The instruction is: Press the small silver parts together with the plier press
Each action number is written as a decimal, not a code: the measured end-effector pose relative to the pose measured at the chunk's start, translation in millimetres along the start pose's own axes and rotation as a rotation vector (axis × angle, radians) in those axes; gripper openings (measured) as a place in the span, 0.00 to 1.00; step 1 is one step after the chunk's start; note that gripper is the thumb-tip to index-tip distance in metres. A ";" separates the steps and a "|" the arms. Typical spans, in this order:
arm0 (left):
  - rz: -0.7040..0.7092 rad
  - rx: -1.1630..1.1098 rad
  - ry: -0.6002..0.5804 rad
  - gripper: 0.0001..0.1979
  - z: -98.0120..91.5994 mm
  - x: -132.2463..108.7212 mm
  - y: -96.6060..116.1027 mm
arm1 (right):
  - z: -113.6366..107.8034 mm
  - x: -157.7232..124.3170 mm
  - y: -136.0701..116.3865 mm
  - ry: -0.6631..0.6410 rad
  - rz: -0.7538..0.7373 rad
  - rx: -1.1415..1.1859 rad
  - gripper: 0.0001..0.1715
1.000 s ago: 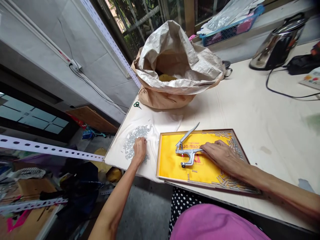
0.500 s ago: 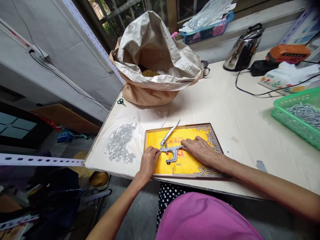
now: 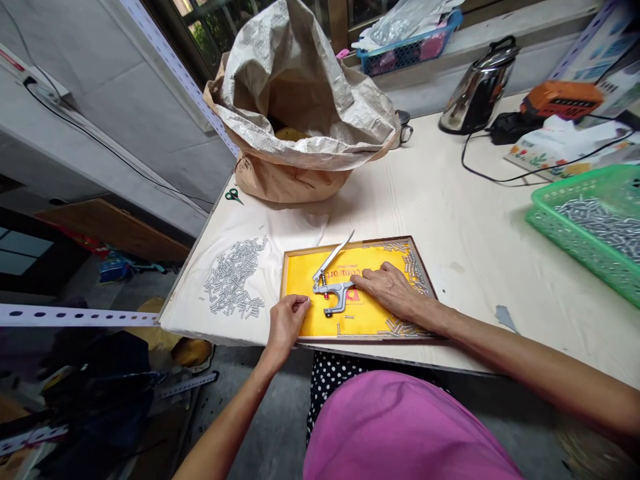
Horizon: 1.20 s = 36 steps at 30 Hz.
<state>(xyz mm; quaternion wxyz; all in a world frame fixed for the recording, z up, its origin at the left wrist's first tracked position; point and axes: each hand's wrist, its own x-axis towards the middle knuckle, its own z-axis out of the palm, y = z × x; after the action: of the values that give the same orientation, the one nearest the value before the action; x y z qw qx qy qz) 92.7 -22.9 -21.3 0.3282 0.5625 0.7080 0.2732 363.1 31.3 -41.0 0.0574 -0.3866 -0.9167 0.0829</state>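
Observation:
Grey metal snap-fastener pliers (image 3: 341, 288) lie over the tray, their long lever tilted up. My right hand (image 3: 385, 287) rests in the tray, its fingers closed on the right end of the pliers' grey body. Just left of the pliers, apart from them, my left hand (image 3: 287, 323) is closed in a pinch; a small silvery tip shows at the fingertips. The wooden-rimmed tray (image 3: 350, 339) has a yellow lining. Small metal pins (image 3: 399, 327) lie along its right side and near corner, and two loose ones lie below the pliers.
A heap of metal pins (image 3: 234, 280) lies on the table left of the tray. Green scissors (image 3: 233, 195) and a large open sack (image 3: 295, 180) stand behind. At right are a green basket (image 3: 580, 237) of metal pieces, a kettle (image 3: 480, 90) and a black cord (image 3: 495, 180).
My left hand has drawn back left from the pliers' jaw end, leaving a gap. My right hand stays on the pliers. The whole view has shifted slightly.

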 end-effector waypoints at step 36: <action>-0.601 -0.219 -0.446 0.09 6.6 20.6 47.8 | -6.9 3.4 -2.3 0.103 -0.024 -0.113 0.15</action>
<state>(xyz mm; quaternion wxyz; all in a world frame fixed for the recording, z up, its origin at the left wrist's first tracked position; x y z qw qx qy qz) 124.1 7.7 7.4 0.5974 0.3373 0.7192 0.1098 360.3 32.9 -33.6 0.0835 -0.3821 -0.9203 0.0103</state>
